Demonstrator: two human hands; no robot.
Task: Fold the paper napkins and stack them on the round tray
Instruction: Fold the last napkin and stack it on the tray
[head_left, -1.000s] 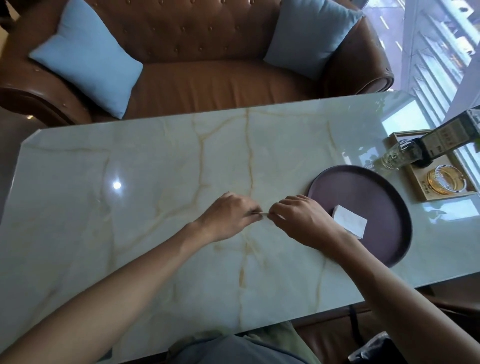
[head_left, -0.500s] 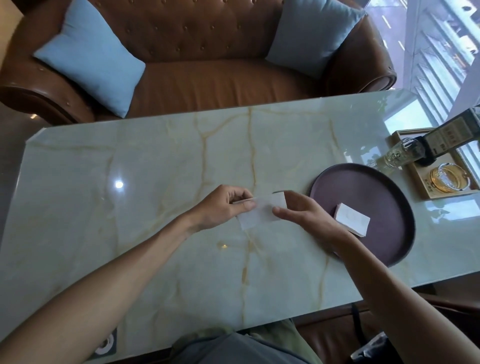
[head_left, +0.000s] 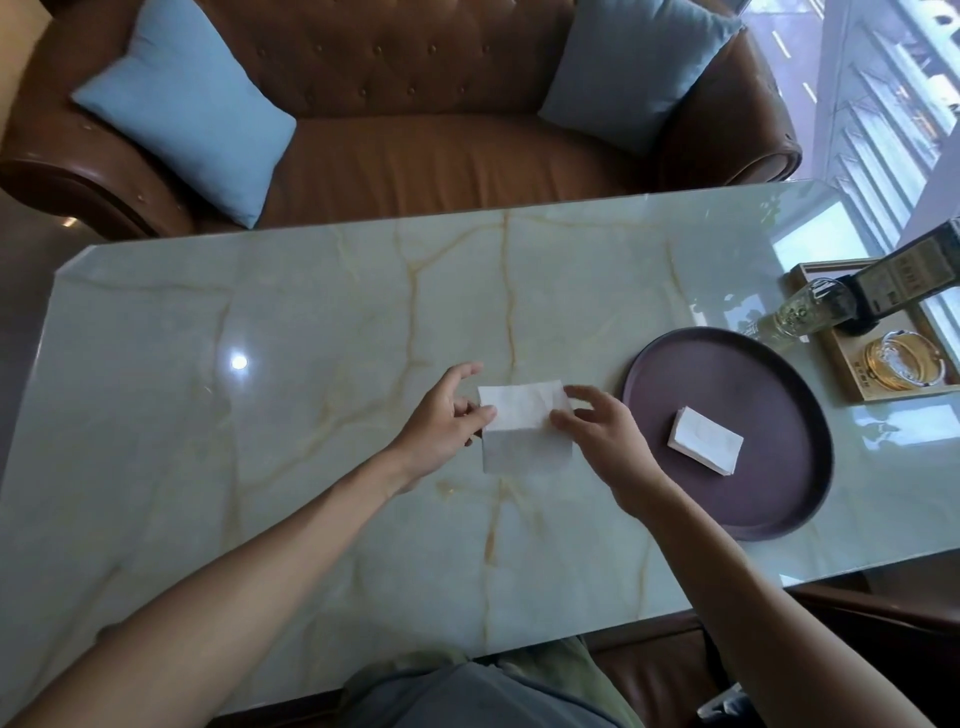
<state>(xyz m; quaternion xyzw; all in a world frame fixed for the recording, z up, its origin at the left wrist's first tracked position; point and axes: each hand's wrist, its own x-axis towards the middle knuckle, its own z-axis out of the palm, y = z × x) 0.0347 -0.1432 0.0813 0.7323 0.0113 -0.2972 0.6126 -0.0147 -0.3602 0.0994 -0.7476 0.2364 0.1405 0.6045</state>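
Note:
A white paper napkin (head_left: 524, 428) lies half unfolded on the marble table (head_left: 311, 322), with a crease across its middle. My left hand (head_left: 447, 415) pinches its left edge between thumb and fingers. My right hand (head_left: 597, 431) holds its right edge, thumb on top. To the right sits a round dark purple tray (head_left: 727, 364). A small stack of folded white napkins (head_left: 705, 440) rests near the tray's middle.
At the table's right end stands a wooden tray (head_left: 852, 384) with a dark bottle (head_left: 904, 280), a clear glass bottle (head_left: 800, 314) and a gold-rimmed glass ashtray (head_left: 904, 358). A brown leather sofa (head_left: 415, 150) with two blue cushions runs along the far side.
The napkin was pinched small between both hands; it has opened out into a wider sheet and now lies spread on the table between my hands.

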